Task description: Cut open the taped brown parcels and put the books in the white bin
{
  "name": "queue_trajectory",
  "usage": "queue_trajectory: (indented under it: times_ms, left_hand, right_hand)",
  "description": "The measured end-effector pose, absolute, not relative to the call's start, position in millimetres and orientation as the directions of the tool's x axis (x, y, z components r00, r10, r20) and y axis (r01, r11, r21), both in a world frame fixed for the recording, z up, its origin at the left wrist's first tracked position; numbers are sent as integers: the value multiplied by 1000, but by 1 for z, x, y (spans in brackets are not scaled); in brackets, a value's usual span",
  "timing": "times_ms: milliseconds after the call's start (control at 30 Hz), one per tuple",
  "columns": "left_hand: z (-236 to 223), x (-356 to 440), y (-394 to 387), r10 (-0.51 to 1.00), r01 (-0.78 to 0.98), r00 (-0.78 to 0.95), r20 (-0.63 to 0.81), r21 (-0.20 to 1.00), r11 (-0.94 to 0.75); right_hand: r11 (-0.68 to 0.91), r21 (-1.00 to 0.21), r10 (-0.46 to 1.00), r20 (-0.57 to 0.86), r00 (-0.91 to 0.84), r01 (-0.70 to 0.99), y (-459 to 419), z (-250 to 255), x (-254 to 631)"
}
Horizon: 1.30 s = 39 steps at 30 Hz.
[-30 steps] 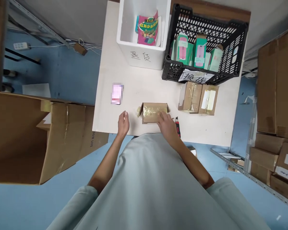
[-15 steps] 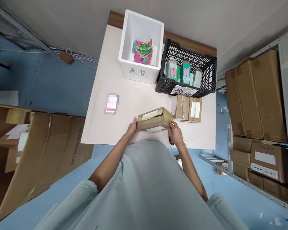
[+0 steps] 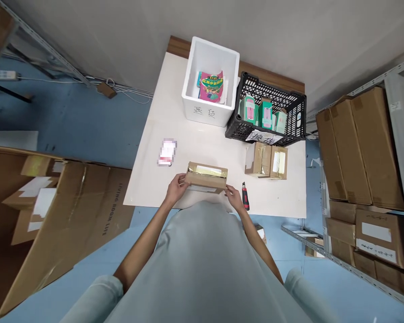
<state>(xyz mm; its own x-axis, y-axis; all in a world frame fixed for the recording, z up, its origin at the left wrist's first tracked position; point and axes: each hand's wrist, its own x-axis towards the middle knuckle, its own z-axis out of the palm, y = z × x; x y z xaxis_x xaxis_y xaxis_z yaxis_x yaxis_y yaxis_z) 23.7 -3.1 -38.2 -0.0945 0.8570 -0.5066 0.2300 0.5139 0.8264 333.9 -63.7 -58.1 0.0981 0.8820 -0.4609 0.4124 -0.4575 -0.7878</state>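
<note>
A small cardboard box (image 3: pixel 205 180) with shiny tape and a white label lies near the table's front edge, close to my body. My left hand (image 3: pixel 177 187) grips its left end, fingers curled round the corner. At the right end, the fingers of my right hand (image 3: pixel 234 198) close on the lower corner. A red and black utility knife (image 3: pixel 245 197) rests on the table just right of my right hand, apart from it. Two more small taped boxes, one (image 3: pixel 258 159) beside another (image 3: pixel 278 163), sit further right.
On the table (image 3: pixel 148 179) stand a white foam bin (image 3: pixel 208 112) with colourful books and a black plastic crate (image 3: pixel 267 85) with green boxes. A blurred-out pink-white item (image 3: pixel 167 152) lies left. A large carton (image 3: pixel 97 197) flanks the left side; shelving with cartons (image 3: pixel 350 152) lines the right.
Both hands have shifted the box leftwards and turned it so its long side faces me squarely. The utility knife, partly hidden before, now shows fully. The camera view has shifted too.
</note>
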Motion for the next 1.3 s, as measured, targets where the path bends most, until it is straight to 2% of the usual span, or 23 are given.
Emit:
queue_trajectory:
  times_ms: [100,167,233,333,400,467,533,733,867,967,1133,1300]
  left_hand:
    - [-48,20,-21,847,232,-93,-523,816,529]
    - [-51,19,-31,858,279,-111,-502,813,512]
    - [-51,17,-38,889,350,-118,-443,819,455]
    - [-50,16,-40,928,460,-89,-361,811,360]
    - [-49,16,-38,935,505,-64,-348,797,331]
    - [-49,15,-34,938,533,-48,-344,785,316]
    - [-49,14,-33,940,557,-31,-339,776,298]
    - [-47,9,-29,953,662,142,-267,741,109]
    - [-43,7,-15,922,705,245,-301,708,44]
    - [-36,6,-6,914,716,292,-282,698,-13]
    - [-20,2,-17,921,724,363,-143,666,-182]
    - [-18,-4,-52,933,754,348,-90,618,-222]
  right_hand:
    - [-412,-803,907,-406,110,431,-59,-45,344]
    - [-321,-794,937,-345,52,516,-53,-34,346]
    - [-208,-722,947,-318,-49,660,-46,-25,344]
    - [-79,-541,926,-351,-139,838,-36,-15,335]
    - [-27,-466,919,-359,-161,884,-31,-11,332]
    - [7,-454,922,-341,-182,891,-27,-8,333]
    - [-13,-476,929,-331,-166,879,-22,-6,338]
    - [-289,-573,922,-382,62,766,3,-14,344]
    - [-392,-562,907,-371,201,728,9,-23,335]
    - [-392,-553,908,-362,212,735,7,-27,330]
    - [-346,-522,913,-379,152,780,9,-29,329]
    - [-274,-515,930,-356,89,812,6,-35,334]
